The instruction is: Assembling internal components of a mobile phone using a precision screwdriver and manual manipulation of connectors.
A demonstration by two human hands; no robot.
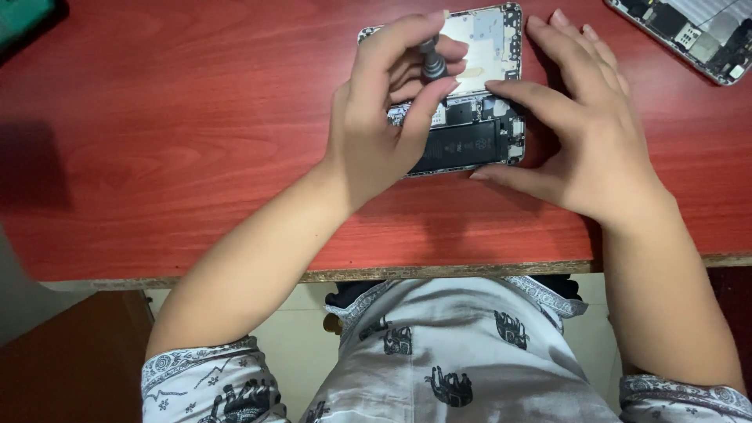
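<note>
Two hands work over an opened phone (470, 117) lying on the red wooden table (196, 141), its black battery and metal shield plates exposed. The left hand (384, 117) has its fingers pressed around a small grey screwdriver (431, 59), held upright with the tip hidden among the boards near the phone's middle. The right hand (587, 133) lies spread, thumb and fingertips bracing the phone's right edge. A screw seems to be under the driver; keeping the tool vertical and the phone pinned looks essential. Another opened phone (697, 35) lies at the far right corner.
</note>
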